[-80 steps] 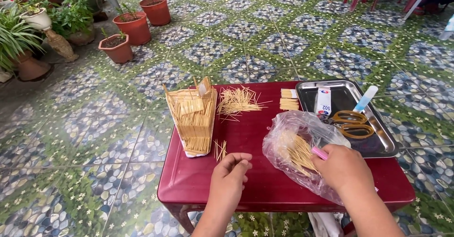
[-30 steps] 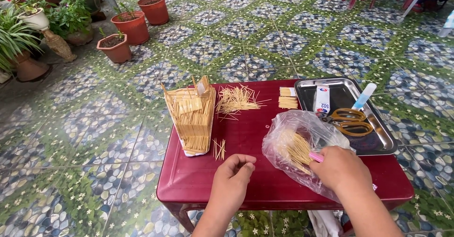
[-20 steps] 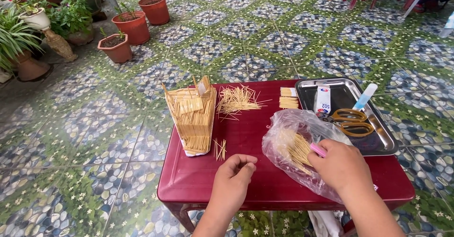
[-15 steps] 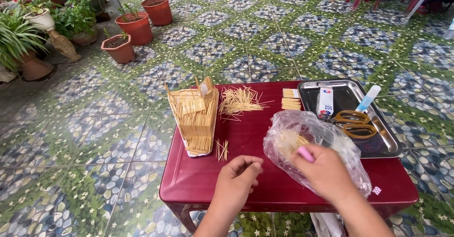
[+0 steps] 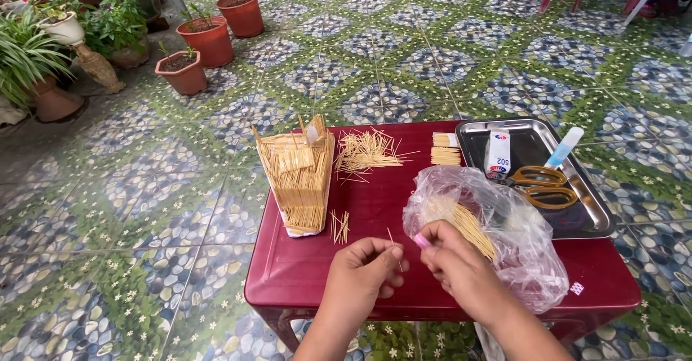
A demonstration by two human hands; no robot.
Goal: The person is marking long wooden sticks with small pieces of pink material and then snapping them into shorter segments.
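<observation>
Left fingers (image 5: 375,251) pinching stick (image 5: 394,247); right hand (image 5: 461,267) curled, empty, bag (image 5: 497,224) just behind, house (image 5: 297,177) farther left.

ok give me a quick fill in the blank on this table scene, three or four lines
1. The scissors with yellow handles lie in the metal ____.
2. The left hand pinches a single thin ____.
3. The right hand rests against a clear plastic ____ of sticks.
4. The table is dark ____.

Missing words: tray; stick; bag; red

Steel tray (image 5: 468,136) w/ scissors (image 5: 542,186), glue tube (image 5: 564,147); terracotta pots (image 5: 210,40) on tiled floor (image 5: 404,51).
</observation>
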